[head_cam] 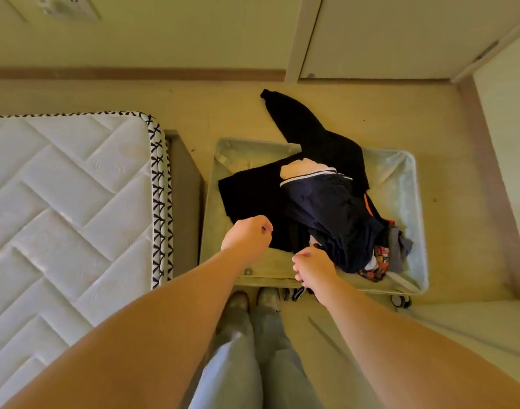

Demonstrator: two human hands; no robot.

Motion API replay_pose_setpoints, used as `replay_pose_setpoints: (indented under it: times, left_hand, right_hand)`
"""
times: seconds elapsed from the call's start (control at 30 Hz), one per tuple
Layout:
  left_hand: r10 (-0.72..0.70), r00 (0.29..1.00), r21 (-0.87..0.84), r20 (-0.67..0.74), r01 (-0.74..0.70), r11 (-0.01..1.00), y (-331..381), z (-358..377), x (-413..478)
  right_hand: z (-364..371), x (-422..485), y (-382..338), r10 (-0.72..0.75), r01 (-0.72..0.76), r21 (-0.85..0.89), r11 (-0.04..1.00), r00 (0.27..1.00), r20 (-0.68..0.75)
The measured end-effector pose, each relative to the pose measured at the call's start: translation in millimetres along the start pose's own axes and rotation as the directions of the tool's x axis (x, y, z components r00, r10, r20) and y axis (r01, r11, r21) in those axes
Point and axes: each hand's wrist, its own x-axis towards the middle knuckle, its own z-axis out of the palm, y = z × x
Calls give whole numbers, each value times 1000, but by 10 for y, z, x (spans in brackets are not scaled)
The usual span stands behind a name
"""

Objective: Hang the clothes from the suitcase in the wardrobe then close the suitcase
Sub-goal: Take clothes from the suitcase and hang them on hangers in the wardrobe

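Note:
A pale green suitcase lies open on the floor in front of my feet. Inside it, a flat black garment lies on the left and a rumpled navy garment with white stripes lies in the middle. A black top drapes over the far rim onto the floor, and colourful patterned clothes are bunched at the right. My left hand is curled at the near corner of the black garment. At the hem of the navy garment, my right hand holds the cloth with curled fingers.
A bare white mattress on its bed frame stands close on the left of the suitcase. Cream cupboard doors line the back right wall, and a white panel stands at the right. My shoes touch the suitcase's near edge.

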Motion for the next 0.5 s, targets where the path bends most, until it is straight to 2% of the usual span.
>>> replay_pose_setpoints:
  times: [0.23, 0.5]
  left_hand:
    - [-90, 993, -37, 82, 93, 995, -252, 288, 978]
    - [-203, 974, -257, 104, 223, 940, -530, 970, 2002]
  right_hand:
    - [75, 996, 167, 42, -41, -63, 997, 999, 8]
    - [168, 2101, 585, 102, -109, -109, 988, 993, -65]
